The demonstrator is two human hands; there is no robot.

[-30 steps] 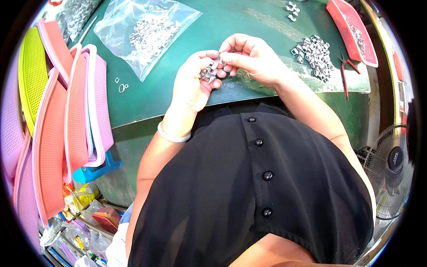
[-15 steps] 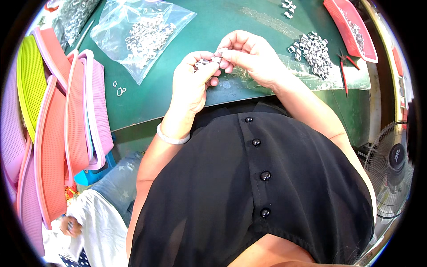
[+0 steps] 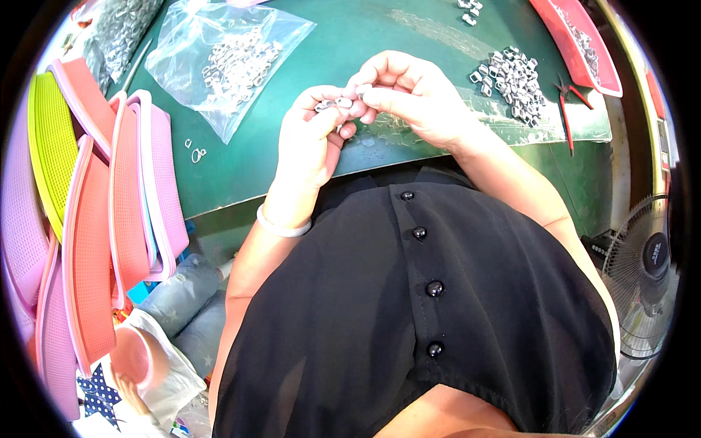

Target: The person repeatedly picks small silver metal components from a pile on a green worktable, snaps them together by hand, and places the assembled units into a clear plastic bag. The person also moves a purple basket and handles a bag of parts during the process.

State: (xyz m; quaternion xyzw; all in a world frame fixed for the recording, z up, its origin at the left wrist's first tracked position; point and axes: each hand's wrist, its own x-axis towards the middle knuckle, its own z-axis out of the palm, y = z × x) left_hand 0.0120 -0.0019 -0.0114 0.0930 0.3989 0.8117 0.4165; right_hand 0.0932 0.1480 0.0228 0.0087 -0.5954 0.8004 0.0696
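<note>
My left hand [image 3: 305, 142] is closed round several small silver metal pieces [image 3: 328, 104] that look like little rings or buckles. Close against it, my right hand [image 3: 412, 91] pinches one small grey piece [image 3: 363, 89] between thumb and forefinger. The fingertips of both hands meet just over the near part of the green table [image 3: 248, 164]. Right of them lies a heap of similar silver pieces [image 3: 515, 87]. A clear plastic bag [image 3: 175, 58] with more pieces [image 3: 237, 69] rests to the left. Fingers hide part of what I hold.
Red-handled pliers [image 3: 567, 120] and a red basket of metal parts [image 3: 562, 36] are at the right. Two loose ring-like pieces [image 3: 197, 155] lie at the left. Stacked coloured plastic baskets [image 3: 91, 241] flank the table; a fan [image 3: 642, 285] stands right. Another person's hand [image 3: 131, 394] touches a pink tub [image 3: 139, 358].
My fingers have shifted slightly, with both hands still together on the small pieces. At lower left, a pink tub has come into view by the other person's hand. The view has moved slightly.
</note>
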